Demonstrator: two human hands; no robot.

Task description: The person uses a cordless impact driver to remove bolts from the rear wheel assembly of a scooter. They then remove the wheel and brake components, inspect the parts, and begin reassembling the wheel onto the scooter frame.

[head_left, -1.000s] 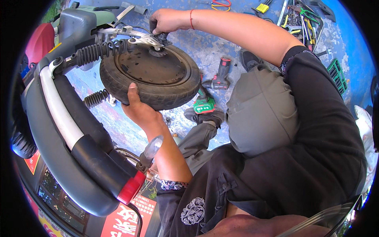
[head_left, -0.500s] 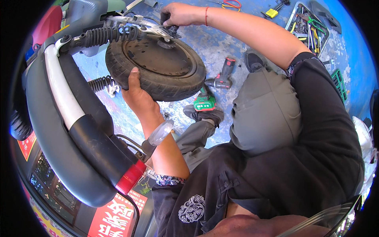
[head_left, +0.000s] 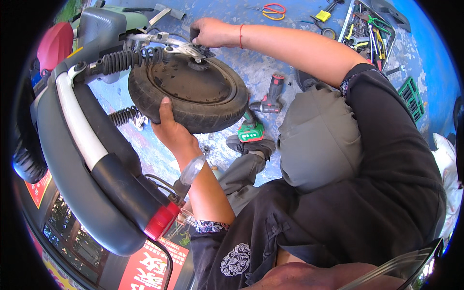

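A small black-tyred wheel (head_left: 191, 89) with a dirty, rust-marked disc is tilted below a scooter-like vehicle's pale metal swing arm (head_left: 181, 49). My left hand (head_left: 175, 133) grips the tyre's near left edge, thumb on top and the other fingers hidden beneath. At the far side, my right hand (head_left: 215, 34) is closed, fingertips down by the arm's end and a small dark part (head_left: 205, 50) there. Whatever those fingers hold is hidden. A black coil-spring shock (head_left: 118, 63) stands left of the wheel, and a second spring (head_left: 124, 116) lies lower.
The vehicle's dark seat (head_left: 79, 183) and red tail light (head_left: 162, 221) fill the left. On the blue floor lie a cordless drill (head_left: 270, 96), a green-and-red battery (head_left: 251, 133), red-and-yellow scissors (head_left: 274, 11), a tool tray (head_left: 369, 36) and a green socket case (head_left: 411, 99).
The view has shifted slightly. My right hand sits a little lower and nearer to the wheel, still at the arm's end. My left hand keeps its hold on the tyre.
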